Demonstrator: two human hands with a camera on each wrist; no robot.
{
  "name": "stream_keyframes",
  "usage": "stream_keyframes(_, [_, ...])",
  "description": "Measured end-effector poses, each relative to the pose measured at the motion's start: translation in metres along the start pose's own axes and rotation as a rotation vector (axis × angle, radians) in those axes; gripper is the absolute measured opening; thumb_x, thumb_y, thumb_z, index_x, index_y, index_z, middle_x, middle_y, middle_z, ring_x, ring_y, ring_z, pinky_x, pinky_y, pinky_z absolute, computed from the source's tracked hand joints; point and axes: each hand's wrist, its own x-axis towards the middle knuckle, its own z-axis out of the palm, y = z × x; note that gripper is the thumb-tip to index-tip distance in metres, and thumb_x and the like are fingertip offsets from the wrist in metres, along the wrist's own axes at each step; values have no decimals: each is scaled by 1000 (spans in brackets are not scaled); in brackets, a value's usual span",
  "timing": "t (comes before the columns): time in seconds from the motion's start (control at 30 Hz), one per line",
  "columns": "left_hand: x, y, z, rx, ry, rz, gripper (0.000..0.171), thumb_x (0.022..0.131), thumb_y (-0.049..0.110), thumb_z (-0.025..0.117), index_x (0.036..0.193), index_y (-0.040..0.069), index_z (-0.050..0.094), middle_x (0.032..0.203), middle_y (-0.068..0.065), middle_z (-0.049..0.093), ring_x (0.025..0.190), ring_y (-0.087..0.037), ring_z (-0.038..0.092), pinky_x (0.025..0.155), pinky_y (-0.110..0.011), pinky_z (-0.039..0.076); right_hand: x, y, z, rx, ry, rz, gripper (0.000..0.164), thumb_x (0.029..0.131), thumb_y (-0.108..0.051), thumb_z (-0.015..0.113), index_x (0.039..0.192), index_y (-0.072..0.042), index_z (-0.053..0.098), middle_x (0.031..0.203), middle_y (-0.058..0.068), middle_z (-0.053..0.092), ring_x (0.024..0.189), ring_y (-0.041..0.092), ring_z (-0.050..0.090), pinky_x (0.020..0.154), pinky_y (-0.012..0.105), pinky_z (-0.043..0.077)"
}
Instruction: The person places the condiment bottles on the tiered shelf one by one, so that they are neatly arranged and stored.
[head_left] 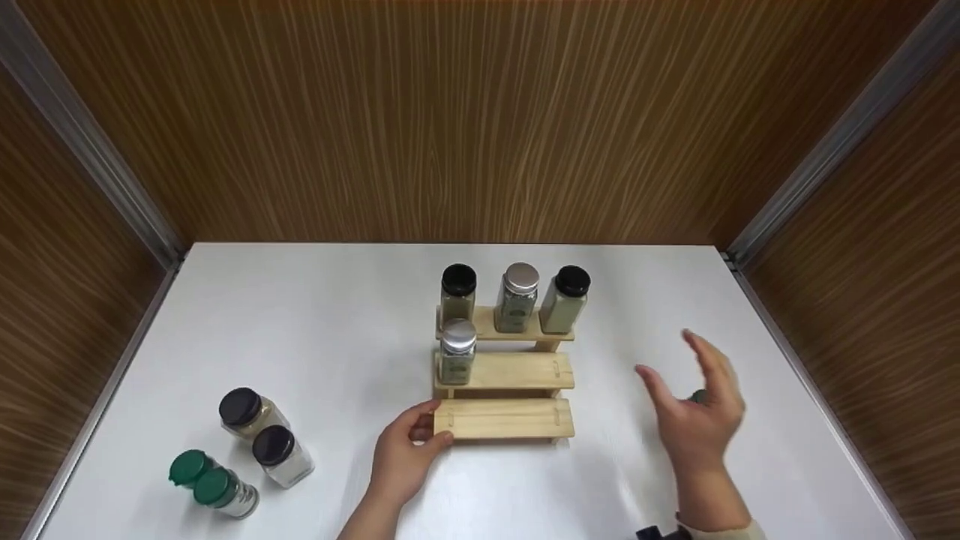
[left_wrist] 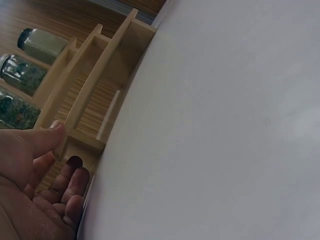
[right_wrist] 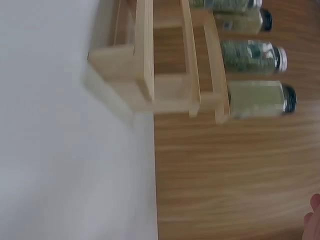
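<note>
A three-tier wooden spice rack (head_left: 517, 420) stands mid-table. My left hand (head_left: 403, 454) holds the left end of its lowest shelf, with the thumb on the front edge, as the left wrist view also shows. On the top shelf are a black-capped jar (head_left: 458, 304), a silver-capped jar (head_left: 516, 307) and another black-capped jar (head_left: 564, 309). One silver-capped jar (head_left: 457, 360) sits at the left of the middle shelf. Right of the rack, my right hand (head_left: 699, 420) is in the air, thumb and fingers spread apart. Behind it shows a green cap (head_left: 699, 396), mostly hidden.
At the left of the white table (head_left: 315, 322) stand two black-capped jars, one with tan contents (head_left: 259, 416) and one with white (head_left: 289, 465). Near them are two green-capped jars, one behind (head_left: 189, 466) and one in front (head_left: 236, 499). Wood-grain panels (head_left: 450, 150) enclose the table.
</note>
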Motion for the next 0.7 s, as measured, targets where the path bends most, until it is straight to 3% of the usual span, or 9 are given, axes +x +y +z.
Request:
stream_keyframes(0.07, [0,1,0,5,0,-10,56,87,10,86,139,3,66,107,-6,71,94,-19,66,86,-40,55,-1,5,-12,-46,40,45,61,65,10,92,122,16,68,120,35,67,123,15,63,110,28,46])
stream_keyframes(0.17, [0,0,0,3,0,-12,56,88,10,86,139,3,66,107,-6,71,95,-19,66,86,-40,55,-8,25,-32,-89,69,177,70,63,22,87,129,13,66,131,22,67,128,14,59,113,28,43])
stream_keyframes(0.33, [0,-1,0,-9,5,8,55,87,9,86,138,3,66,105,-7,71,93,-19,66,84,-37,56,-23,51,-54,-116,70,454,77,71,24,84,141,5,61,142,0,60,134,13,52,118,30,40])
stream_keyframes(0.53, [0,-4,-1,-22,4,27,54,87,8,86,137,3,67,105,-7,71,93,-20,66,83,-36,56,-39,65,-66,-225,-19,638,80,80,13,86,151,0,53,152,13,55,135,16,51,118,35,42])
stream_keyframes(0.7, [-1,-4,0,-20,-1,27,55,87,9,86,138,3,66,106,-6,71,93,-19,65,83,-35,55,-46,72,-70,-197,-50,812,83,86,11,82,158,-3,44,157,16,50,143,27,47,121,46,37])
